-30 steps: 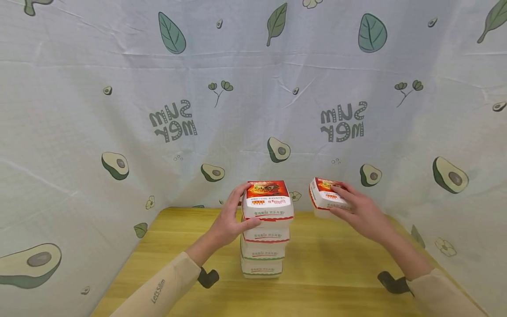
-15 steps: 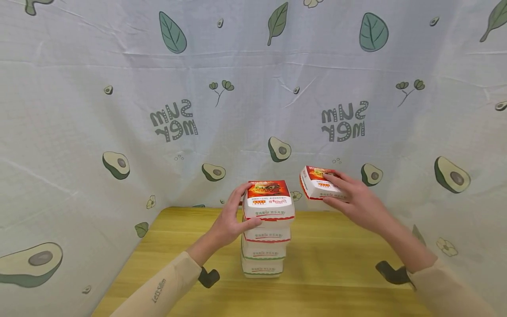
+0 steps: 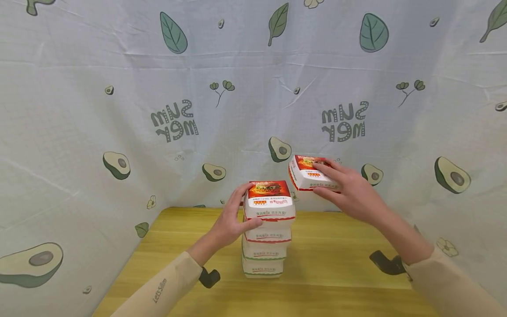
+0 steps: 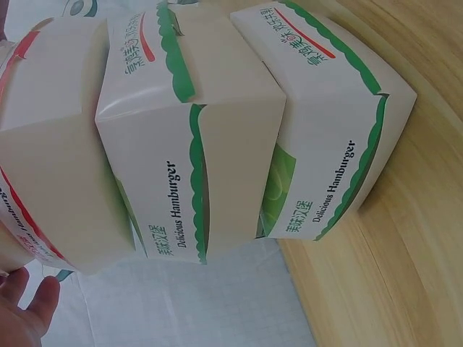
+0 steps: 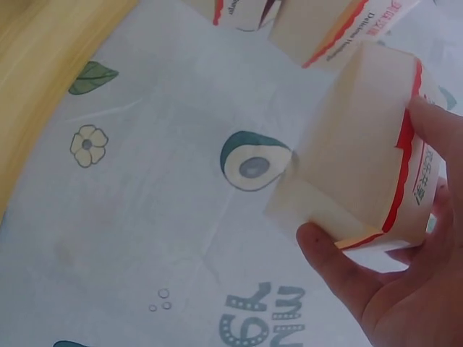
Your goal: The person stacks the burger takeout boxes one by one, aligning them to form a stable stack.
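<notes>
Several white burger boxes stand in a slightly uneven stack on the table. The top burger box (image 3: 271, 209) has a red burger picture on its lid and red scalloped trim. My left hand (image 3: 227, 222) holds that box at its left side, thumb across the front. Lower down are green-trimmed boxes, such as the bottom burger box (image 4: 325, 130) in the left wrist view. Another red-trimmed burger box (image 3: 303, 175) is in the air, right of and above the stack's top, tilted. My right hand (image 3: 354, 193) grips it from the right; its underside faces the right wrist camera.
The yellow wood-grain table (image 3: 336, 264) extends on both sides of the stack. Behind and beside it hangs a pale curtain (image 3: 237, 119) printed with avocados and leaves. Black curved mounts (image 3: 209, 277) sit at both sleeve cuffs.
My right hand has carried its burger box upward and to the left, closer to the stack. The left hand and the stack have stayed in place.
</notes>
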`<control>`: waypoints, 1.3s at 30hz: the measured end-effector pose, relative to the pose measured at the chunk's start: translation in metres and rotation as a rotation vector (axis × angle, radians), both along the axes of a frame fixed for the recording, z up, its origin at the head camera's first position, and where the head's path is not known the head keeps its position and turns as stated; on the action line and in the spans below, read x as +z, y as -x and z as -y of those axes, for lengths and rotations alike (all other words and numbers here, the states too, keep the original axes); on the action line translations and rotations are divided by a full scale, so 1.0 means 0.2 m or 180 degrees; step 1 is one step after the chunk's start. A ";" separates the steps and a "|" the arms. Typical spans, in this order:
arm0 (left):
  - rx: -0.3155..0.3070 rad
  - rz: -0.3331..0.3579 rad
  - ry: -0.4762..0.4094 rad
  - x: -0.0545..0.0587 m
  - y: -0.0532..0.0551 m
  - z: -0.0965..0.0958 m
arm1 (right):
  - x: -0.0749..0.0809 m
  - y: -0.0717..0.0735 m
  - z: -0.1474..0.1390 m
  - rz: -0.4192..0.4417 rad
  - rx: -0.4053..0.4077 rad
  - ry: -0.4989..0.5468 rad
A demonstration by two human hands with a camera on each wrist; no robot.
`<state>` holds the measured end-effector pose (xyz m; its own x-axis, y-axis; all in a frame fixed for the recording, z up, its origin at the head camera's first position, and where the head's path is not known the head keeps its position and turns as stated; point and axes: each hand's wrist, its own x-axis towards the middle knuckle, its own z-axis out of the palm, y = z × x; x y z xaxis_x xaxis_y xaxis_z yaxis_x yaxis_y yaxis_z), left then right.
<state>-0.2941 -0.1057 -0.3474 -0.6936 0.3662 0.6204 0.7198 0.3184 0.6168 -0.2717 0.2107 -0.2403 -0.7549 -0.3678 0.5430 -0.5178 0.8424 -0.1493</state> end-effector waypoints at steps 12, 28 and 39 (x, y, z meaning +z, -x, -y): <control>0.0030 0.0031 0.0009 0.01 -0.01 0.00 | 0.10 -0.04 0.11 -0.0160 0.0147 -0.0085; -0.0037 0.0036 -0.0017 0.00 0.00 -0.01 | 0.17 -0.10 0.28 -0.0140 0.0133 -0.0285; -0.0066 0.0119 -0.0087 0.01 0.00 -0.01 | 0.19 -0.12 0.40 -0.0250 0.0101 -0.0461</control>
